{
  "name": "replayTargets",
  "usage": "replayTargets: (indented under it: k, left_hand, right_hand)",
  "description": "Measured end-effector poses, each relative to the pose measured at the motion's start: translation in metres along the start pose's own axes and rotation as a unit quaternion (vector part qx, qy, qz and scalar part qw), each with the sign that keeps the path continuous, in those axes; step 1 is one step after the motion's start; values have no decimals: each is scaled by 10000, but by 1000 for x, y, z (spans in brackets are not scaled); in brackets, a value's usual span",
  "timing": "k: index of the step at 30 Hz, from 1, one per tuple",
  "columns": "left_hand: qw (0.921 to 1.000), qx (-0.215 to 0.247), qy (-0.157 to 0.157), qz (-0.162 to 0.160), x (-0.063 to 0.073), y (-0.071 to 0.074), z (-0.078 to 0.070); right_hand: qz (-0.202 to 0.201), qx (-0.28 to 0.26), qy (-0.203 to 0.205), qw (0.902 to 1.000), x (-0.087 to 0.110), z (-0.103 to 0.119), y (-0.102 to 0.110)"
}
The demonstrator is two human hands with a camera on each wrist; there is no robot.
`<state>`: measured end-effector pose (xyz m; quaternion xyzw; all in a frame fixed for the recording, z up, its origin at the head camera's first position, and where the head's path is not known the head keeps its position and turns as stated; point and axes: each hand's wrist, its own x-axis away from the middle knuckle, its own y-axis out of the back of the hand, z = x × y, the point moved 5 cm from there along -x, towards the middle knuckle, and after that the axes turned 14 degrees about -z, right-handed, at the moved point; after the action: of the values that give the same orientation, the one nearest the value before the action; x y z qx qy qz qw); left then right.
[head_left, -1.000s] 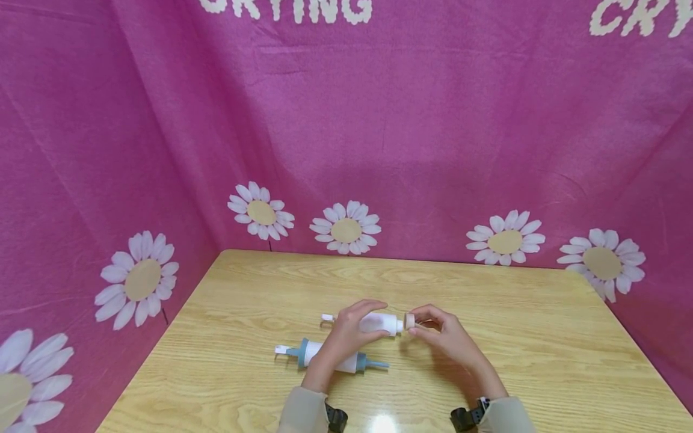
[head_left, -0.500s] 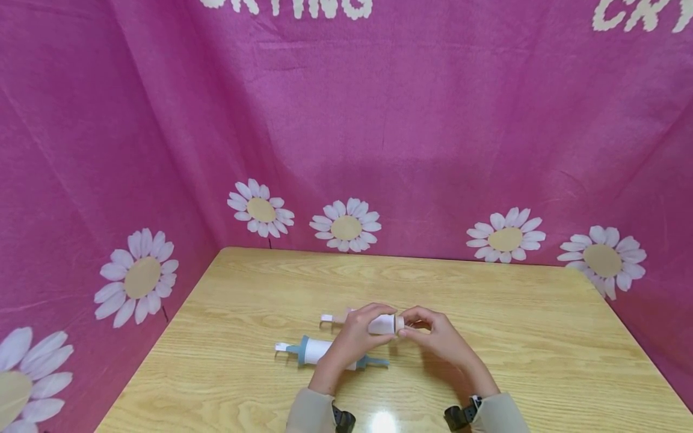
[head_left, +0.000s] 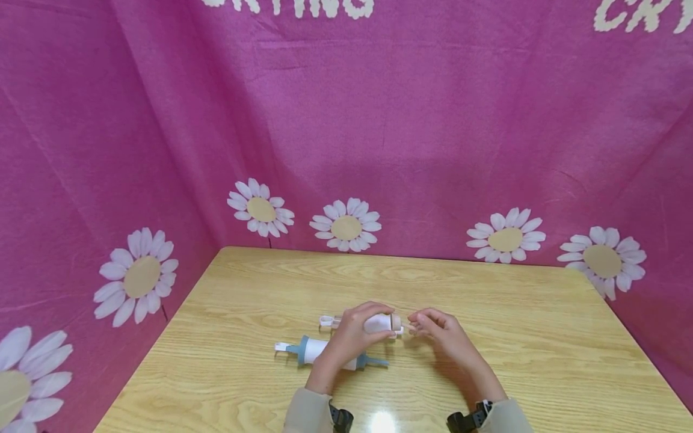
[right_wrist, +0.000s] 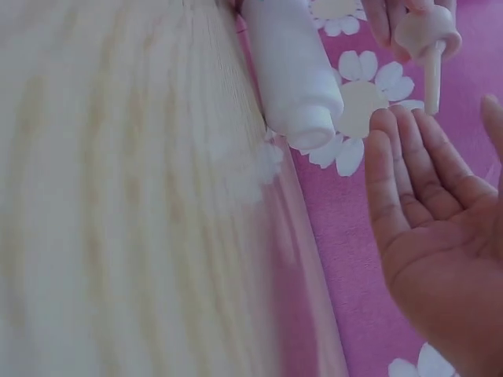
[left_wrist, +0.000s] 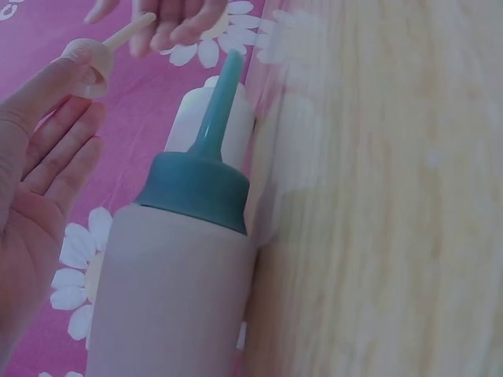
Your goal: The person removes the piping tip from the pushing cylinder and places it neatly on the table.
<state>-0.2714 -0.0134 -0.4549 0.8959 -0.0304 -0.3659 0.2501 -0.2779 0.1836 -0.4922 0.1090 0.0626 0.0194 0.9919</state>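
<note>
My left hand (head_left: 354,331) pinches a beige nozzle cap (left_wrist: 88,67) between thumb and fingers, its thin spout pointing toward my right hand (head_left: 441,331). The fingers of my right hand are extended in the right wrist view, their tips close to the spout; whether they touch it I cannot tell. Under my left hand a white squeeze bottle (right_wrist: 295,71) lies on its side, with its bare neck toward the right. Nearer me, partly behind my left forearm, lies a second white bottle (left_wrist: 169,290) with a teal nozzle cap (left_wrist: 196,188).
Both bottles lie on a light wooden table (head_left: 514,337). A white tab (head_left: 281,347) sits at the left end of the teal-capped bottle. Behind and to the left hangs a magenta cloth (head_left: 411,120) with daisies. A black wrist camera (head_left: 465,420) sits at each cuff.
The right hand first held the beige nozzle cap out to the right, then brought it to the left hand. Now the left hand has the cap and the right hand has drawn back slightly right.
</note>
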Motion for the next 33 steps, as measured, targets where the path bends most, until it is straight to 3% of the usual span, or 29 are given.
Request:
replayTargets:
  k: [5, 10, 16, 21, 27, 33]
  left_hand:
    - [9999, 9, -80, -80, -1, 2, 1]
    - [9999, 36, -155, -66, 0, 3, 1]
    - [9995, 0, -318, -60, 2, 4, 0]
    - [9997, 32, -252, -5, 3, 4, 0]
    - [9998, 150, -124, 108, 3, 3, -1]
    - [9994, 111, -314, 53, 3, 3, -2]
  right_hand:
    - [389, -272, -351, 9983, 3, -7, 0]
    - [716, -617, -405, 9947, 5, -9, -3]
    - [519, -539, -453, 9962, 6, -9, -2]
    - [353, -486, -367, 9975, 6, -6, -2]
    - [405, -537, -221, 9975, 5, -2, -6]
    - [443, -444, -134, 9979, 5, 2, -9]
